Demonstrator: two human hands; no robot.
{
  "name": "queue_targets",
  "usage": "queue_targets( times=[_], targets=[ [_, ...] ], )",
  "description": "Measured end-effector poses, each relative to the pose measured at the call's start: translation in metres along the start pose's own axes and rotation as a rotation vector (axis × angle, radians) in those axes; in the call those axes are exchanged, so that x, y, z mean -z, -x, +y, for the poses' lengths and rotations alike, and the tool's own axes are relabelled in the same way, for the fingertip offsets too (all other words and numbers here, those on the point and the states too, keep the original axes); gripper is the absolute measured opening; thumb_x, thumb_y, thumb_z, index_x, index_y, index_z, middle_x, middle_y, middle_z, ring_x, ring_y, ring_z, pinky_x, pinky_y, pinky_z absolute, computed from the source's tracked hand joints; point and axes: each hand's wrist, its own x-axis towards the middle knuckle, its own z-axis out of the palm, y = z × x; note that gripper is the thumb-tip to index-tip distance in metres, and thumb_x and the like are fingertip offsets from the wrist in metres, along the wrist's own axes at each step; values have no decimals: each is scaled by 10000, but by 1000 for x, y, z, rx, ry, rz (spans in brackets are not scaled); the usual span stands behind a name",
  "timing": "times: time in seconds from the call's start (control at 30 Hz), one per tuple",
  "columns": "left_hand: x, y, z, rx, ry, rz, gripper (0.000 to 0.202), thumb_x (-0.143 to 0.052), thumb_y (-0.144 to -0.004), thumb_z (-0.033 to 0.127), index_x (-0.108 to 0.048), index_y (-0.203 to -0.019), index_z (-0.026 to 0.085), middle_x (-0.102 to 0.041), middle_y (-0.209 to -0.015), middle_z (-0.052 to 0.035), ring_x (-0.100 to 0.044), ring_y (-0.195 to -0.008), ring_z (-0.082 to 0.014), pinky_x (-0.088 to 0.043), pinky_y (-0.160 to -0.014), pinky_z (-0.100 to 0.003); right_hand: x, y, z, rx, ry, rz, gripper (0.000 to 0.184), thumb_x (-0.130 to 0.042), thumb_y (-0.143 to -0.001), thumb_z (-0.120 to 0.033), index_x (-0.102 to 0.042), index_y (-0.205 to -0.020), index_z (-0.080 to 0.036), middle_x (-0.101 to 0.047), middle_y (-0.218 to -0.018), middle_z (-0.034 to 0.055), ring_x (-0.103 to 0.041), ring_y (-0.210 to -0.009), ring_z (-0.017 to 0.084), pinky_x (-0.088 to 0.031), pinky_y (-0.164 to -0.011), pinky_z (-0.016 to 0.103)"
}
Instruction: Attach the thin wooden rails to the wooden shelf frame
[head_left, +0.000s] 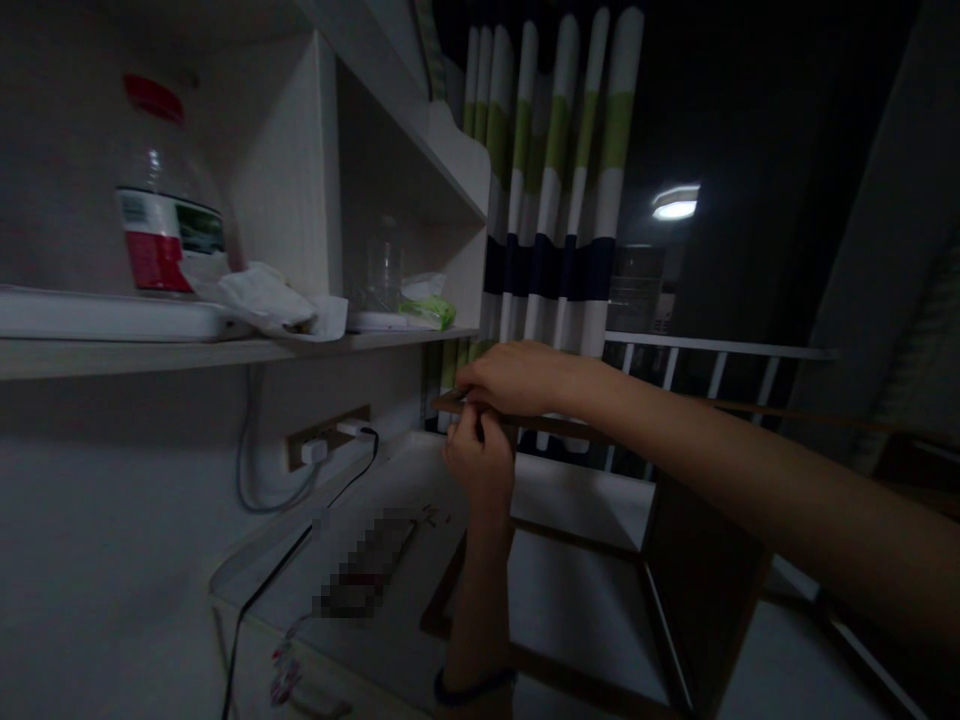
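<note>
Bottle label [156,248] — blurred, illegible; left hand [481,458], right hand [514,378] grip brown strip [568,428]

Brown wooden frame [686,560] on the pale desk [397,645] — dark side panel [701,590] upright, slim top strip [574,429] roughly level, lower bars [585,680] lying flat.

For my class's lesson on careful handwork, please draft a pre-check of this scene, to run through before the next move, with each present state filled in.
1. Right hand and left hand together at the end of the brown wooden piece: ok.
2. Grip secure: cannot tell; the hands hide the contact.
3. Black cable away from both hands: ok.
4. Small loose pieces gathered in a container: not ok; scattered on the desktop.
5. Bright lighting over the work: not ok; dim.
</note>
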Motion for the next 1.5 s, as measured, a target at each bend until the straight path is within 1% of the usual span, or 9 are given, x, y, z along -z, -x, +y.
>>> queue_targets(
  times=[0.3,0.47,0.57,0.77,0.87,1.03,1.17,1.37,1.5],
  targets=[
    [17,-5,15,65,113,-155,259,-472,-786,354,-640,-842,165,-638,-672,-23,-578,-632,-162,-421,-570,-247,-13,16,-4,-117,-162,125,587,-273,-840,-594,-627,-768,-132,-649,-761,93,-589,-695,182,-363,-567,267],
    [24,-11,12,44,111,-224,238,-470,-782,299,-669,-818,172,-643,-703,-19,-585,-684,-158,-436,-618,-245,-18,19,-1,-190,-236,151,208,-495,-815,-290,-627,-809,-130,-656,-770,64,-584,-719,148,-358,-590,233],
    [28,-11,9,45,84,-226,278,-509,-778,316,-655,-997,224,-662,-838,-33,-596,-787,-179,-445,-709,-281,-21,20,3,-215,-268,159,210,-544,-766,-199,-592,-960,-135,-659,-803,42,-584,-748,134,-369,-608,213],
    [43,-9,15,-223,-562,6,320,-564,-761,430,-646,-1036,288,-585,-846,-82,-526,-800,-253,-385,-723,-373,-23,20,4,-298,-294,153,223,-569,-750,-218,-621,-942,-116,-663,-845,72,-594,-791,154,-393,-645,230],
    [49,-16,23,-307,-691,14,256,-612,-720,427,-685,-934,307,-540,-857,-84,-493,-826,-267,-372,-696,-366,-23,21,3,-337,-289,143,185,-576,-742,-237,-652,-868,-125,-669,-821,76,-603,-766,165,-387,-602,237],
    [53,-44,34,-406,-624,-303,145,-612,-699,307,-704,-810,321,-592,-981,-36,-444,-974,-295,-331,-798,-438,-24,22,3,-337,-258,130,161,-543,-749,-242,-660,-798,-143,-668,-792,77,-604,-764,181,-380,-600,253],
    [54,-71,31,-376,-425,-573,102,-624,-653,244,-711,-677,292,-637,-952,-33,-438,-1028,-309,-232,-925,-515,-28,22,4,-321,-235,149,182,-505,-763,-231,-645,-833,-138,-667,-855,94,-604,-828,202,-388,-636,265],
    [52,-98,24,-355,-204,-963,124,-582,-670,229,-702,-695,211,-672,-794,-24,-593,-779,-166,-439,-759,-293,-33,23,1,-310,-228,160,201,-447,-790,-212,-619,-860,-135,-669,-856,107,-614,-799,211,-378,-594,267],
    [51,-105,23,-291,-111,-1094,156,-571,-678,246,-684,-730,152,-676,-785,-27,-599,-755,-144,-457,-711,-255,-36,22,-2,-328,-225,177,219,-417,-808,-223,-598,-883,-125,-663,-853,121,-616,-788,218,-376,-592,274]
  ],
)
